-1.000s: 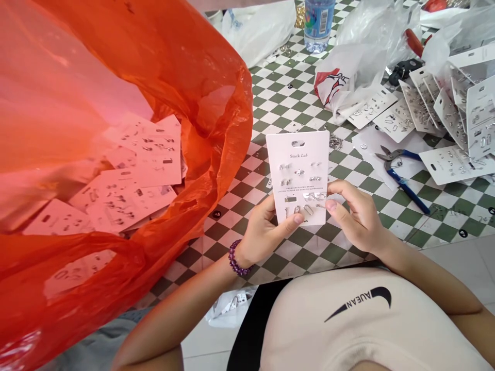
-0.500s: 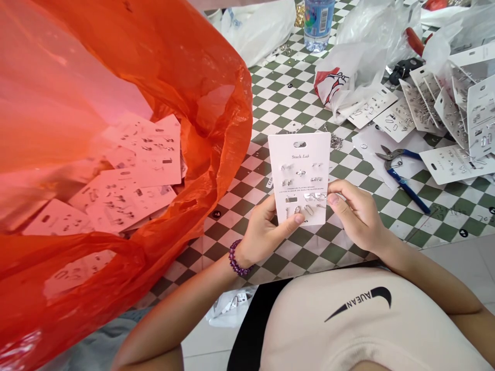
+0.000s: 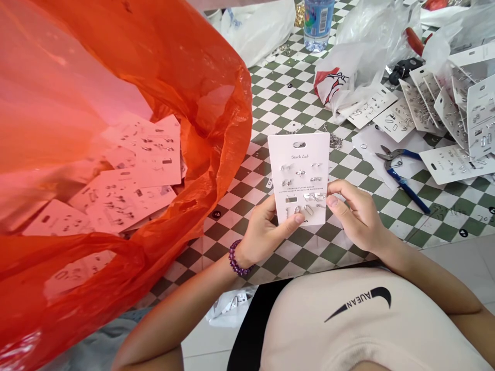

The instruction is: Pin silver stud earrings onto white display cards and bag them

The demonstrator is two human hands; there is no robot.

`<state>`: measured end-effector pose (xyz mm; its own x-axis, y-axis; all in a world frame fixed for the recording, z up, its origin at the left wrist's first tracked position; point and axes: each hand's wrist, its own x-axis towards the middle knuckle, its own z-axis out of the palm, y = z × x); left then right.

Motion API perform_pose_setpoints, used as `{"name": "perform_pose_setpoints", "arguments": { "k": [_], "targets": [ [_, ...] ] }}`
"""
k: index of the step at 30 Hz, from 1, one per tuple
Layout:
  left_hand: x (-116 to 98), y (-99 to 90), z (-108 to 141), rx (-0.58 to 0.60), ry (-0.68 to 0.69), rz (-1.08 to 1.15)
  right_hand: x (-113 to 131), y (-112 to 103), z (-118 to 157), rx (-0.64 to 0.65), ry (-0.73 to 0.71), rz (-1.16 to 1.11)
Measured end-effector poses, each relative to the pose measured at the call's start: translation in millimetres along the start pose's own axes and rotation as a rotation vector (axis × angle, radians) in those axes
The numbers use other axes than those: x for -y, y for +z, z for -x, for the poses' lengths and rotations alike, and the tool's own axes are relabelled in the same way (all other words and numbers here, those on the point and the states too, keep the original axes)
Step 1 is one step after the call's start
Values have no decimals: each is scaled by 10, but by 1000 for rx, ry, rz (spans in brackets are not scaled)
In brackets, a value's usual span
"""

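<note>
A white earring card [image 3: 299, 147] marked "Stack Lab" is held upright, tilted slightly, over the checkered table [image 3: 325, 255]. Several silver earrings are fixed on it in rows. My left hand [image 3: 266, 229], with a purple bead bracelet at the wrist, grips the card's lower left, thumb on the front and fingers behind. At the card's right edge, my right hand [image 3: 356, 214] has its thumb and index finger closed around the edge beside the lower earrings. A small price tag shows behind the card's left edge.
An open orange bag [image 3: 228, 129] with several earring cards [image 3: 158, 154] fills the left. To the right lie blue-handled pliers [image 3: 408, 188] and a pile of earring cards [image 3: 452, 162]. Clear plastic bags [image 3: 356, 67] and a water bottle [image 3: 317, 26] stand at the back.
The card has shifted very slightly left in my hands. Everything else looks the same.
</note>
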<state>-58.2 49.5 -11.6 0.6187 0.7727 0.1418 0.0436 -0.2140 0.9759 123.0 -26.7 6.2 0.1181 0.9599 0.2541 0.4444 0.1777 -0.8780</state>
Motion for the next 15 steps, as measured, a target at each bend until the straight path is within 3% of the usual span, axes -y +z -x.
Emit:
{"name": "perform_pose_setpoints", "arguments": {
  "k": [15],
  "targets": [
    [11,4,3,2,0,4,-11,8,-4,-26,-32,62]
  ]
}}
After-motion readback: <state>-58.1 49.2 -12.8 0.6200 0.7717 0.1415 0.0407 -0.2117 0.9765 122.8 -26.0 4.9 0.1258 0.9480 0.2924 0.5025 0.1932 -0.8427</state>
